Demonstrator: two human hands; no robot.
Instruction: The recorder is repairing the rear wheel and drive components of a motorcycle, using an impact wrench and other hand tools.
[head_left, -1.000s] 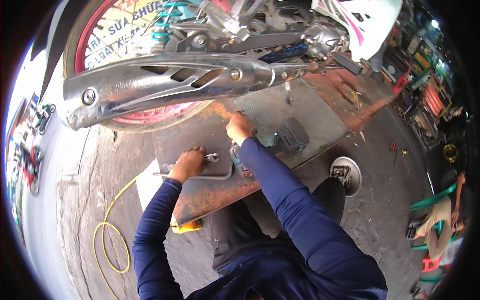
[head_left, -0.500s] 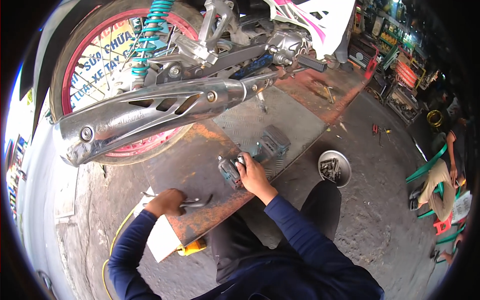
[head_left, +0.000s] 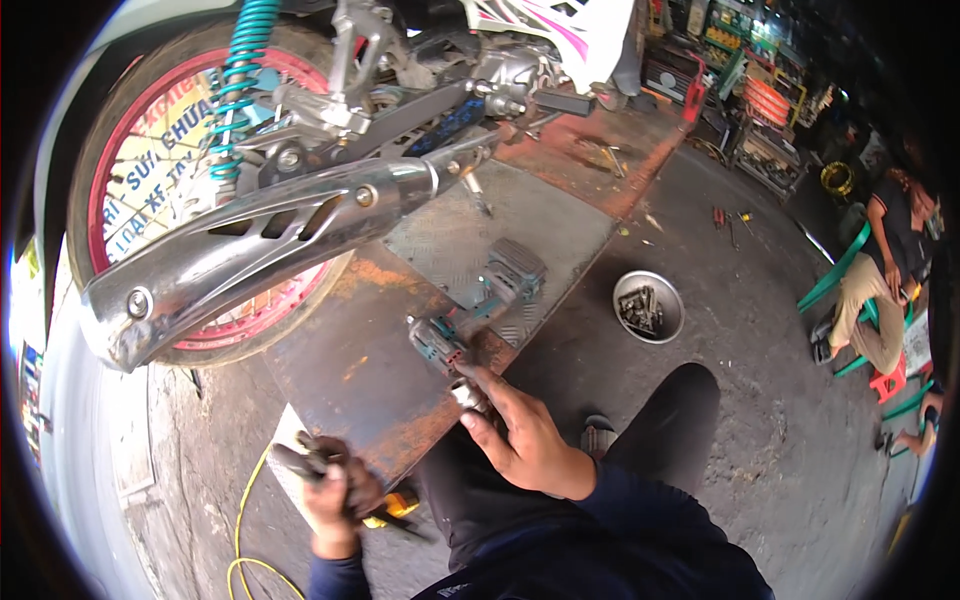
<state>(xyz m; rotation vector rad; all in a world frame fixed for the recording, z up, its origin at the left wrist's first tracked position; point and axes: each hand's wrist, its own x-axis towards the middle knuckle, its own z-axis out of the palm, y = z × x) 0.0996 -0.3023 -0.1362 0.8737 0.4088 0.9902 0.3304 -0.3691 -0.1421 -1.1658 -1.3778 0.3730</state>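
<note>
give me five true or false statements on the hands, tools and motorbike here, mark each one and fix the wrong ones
1. The right hand holds a small metal piece. True.
2. The left hand is empty. False: it grips at least one dark tool, too blurred to identify.
3. The teal power tool lies on the metal platform. True.
4. The metal bowl on the ground is empty. False: it contains loose metal pieces.
5. The motorbike's coil spring is teal. True.
</note>
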